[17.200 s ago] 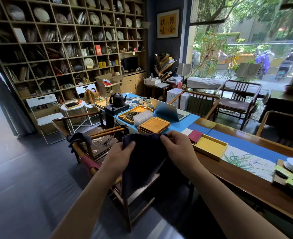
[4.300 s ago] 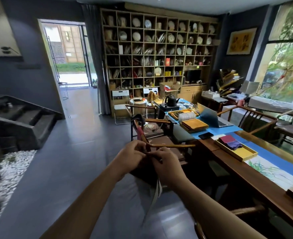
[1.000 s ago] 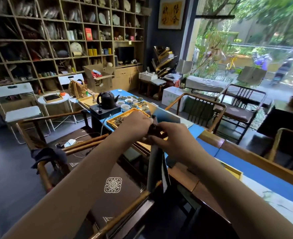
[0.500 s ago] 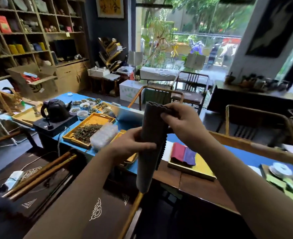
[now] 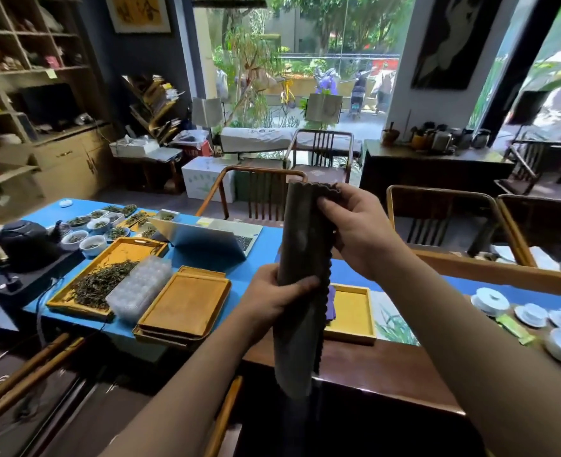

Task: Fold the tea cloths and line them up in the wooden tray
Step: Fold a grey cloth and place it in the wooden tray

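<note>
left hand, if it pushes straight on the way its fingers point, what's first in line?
The left hand already grips the grey cloth; beyond it, probably the yellow wooden tray, though depth is unclear.

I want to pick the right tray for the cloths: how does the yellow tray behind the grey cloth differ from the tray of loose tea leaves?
The yellow tray sits right of the hanging grey cloth; the leaf tray lies far left. The yellow tray shows a purple cloth and bare floor; the leaf tray holds scattered leaves. Both are shallow rectangular trays on the table.
</note>
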